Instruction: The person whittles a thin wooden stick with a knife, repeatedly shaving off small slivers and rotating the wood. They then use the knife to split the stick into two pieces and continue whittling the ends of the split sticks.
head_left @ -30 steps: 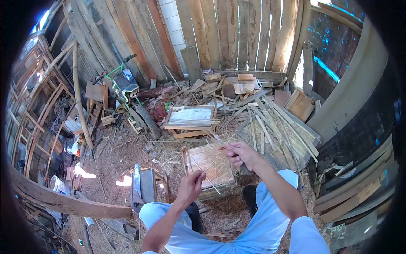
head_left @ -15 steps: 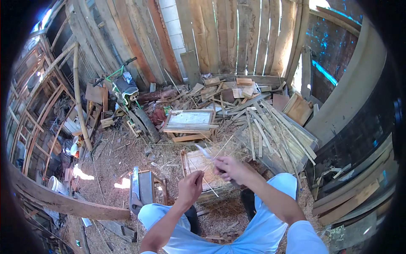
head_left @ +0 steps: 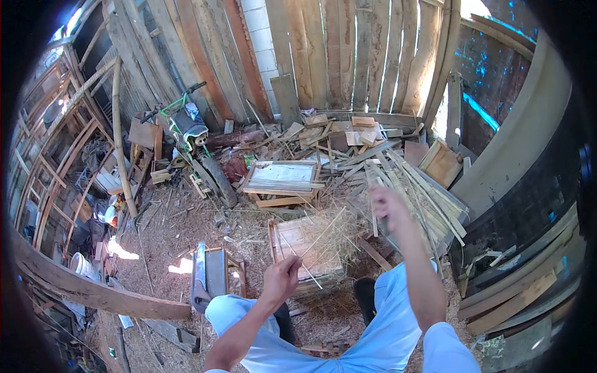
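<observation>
My left hand [head_left: 281,280] is closed in a pinch above my left knee, holding a thin wooden stick [head_left: 324,231] that slants up to the right. Off to the right, my right hand [head_left: 390,208] is raised and smeared by motion. It is closed round a knife [head_left: 384,226], whose dark handle shows faintly while the blade is too blurred to make out. Below and between the hands lies a low wooden box [head_left: 273,241], with fine wood shavings [head_left: 341,239] heaped on its right side. Another thin stick [head_left: 314,278] rests across the box.
A handsaw [head_left: 199,283] leans by a small stool [head_left: 216,273] left of my knee. Wooden strips [head_left: 404,186] are piled at the right. A framed panel [head_left: 283,175] lies farther back, near a small motorbike [head_left: 199,146]. A beam [head_left: 99,289] crosses the lower left.
My right hand has swung up and to the right with the knife, away from the stick and my left hand. The left hand has stayed nearly in place, still pinching the stick.
</observation>
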Demonstrator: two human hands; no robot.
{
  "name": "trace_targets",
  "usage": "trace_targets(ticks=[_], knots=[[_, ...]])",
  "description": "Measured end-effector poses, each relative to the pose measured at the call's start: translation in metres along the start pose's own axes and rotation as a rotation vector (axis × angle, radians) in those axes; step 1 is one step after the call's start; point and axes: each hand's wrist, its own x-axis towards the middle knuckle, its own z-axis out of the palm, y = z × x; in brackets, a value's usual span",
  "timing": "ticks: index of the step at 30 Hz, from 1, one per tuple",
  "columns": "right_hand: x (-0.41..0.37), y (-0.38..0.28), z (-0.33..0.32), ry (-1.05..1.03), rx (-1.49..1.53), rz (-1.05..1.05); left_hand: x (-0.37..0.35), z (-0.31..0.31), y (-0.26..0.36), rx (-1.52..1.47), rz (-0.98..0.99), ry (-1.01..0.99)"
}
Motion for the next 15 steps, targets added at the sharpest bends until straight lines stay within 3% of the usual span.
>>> trace_targets(ticks=[3,5,10,15], knots=[[-0.015,-0.02,-0.008,0.045,-0.067,-0.115,0.001,-0.007,-0.006,-0.02,-0.094,0.027],[-0.025,0.0,0.004,-0.069,-0.125,0.004,0.007,0.0,-0.005,-0.014,0.022,0.089],[-0.046,0.058,0.069,-0.373,-0.218,0.193,0.008,0.003,0.004,0.05,0.051,0.089],[-0.034,0.061,0.071,-0.361,-0.042,0.22,0.008,0.003,0.004,0.055,0.054,0.09]])
